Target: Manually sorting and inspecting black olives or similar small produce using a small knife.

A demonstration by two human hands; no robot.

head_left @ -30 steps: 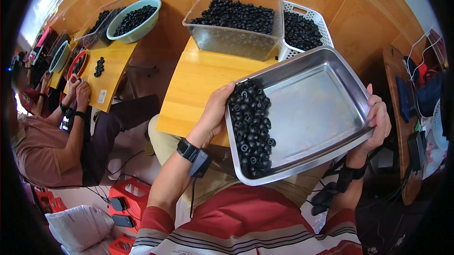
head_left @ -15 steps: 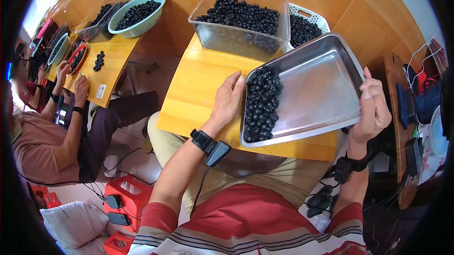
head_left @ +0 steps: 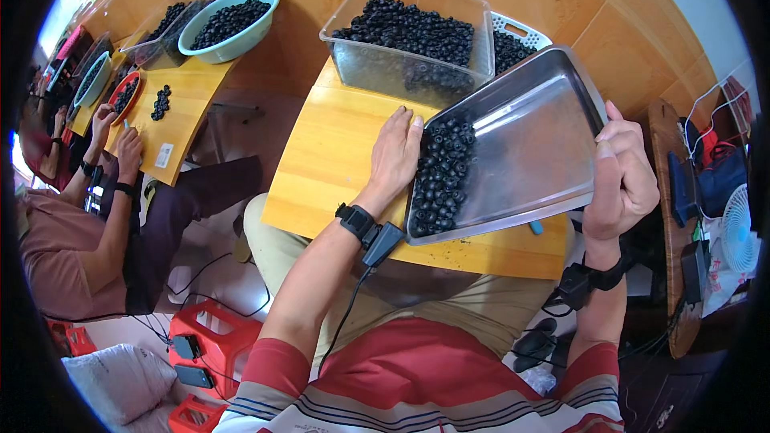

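Observation:
My right hand [head_left: 622, 180] grips the right rim of a rectangular metal tray [head_left: 533, 144]. The tray tilts, its right side raised above the wooden table [head_left: 321, 144]. Small round black pieces with holes [head_left: 441, 176], like beads, lie heaped along the tray's low left side. My left hand [head_left: 395, 156] is open, fingers stretched out, its thumb side beside the tray's left rim; whether it presses on the rim I cannot tell. Under the tray's lower right edge a small blue object [head_left: 536, 227] shows in part.
Behind the tray, a clear plastic bin [head_left: 353, 60] and a white perforated basket [head_left: 525, 32] hold more black pieces. At the left, a co-worker's hands work by a red bowl [head_left: 132, 92], near a pale green basin [head_left: 233, 52]. A red stool [head_left: 212, 345] stands lower left.
The tray's right side is tipped up more steeply, and the blue object has come into view beneath it. My left hand's fingers have straightened and moved slightly up along the rim.

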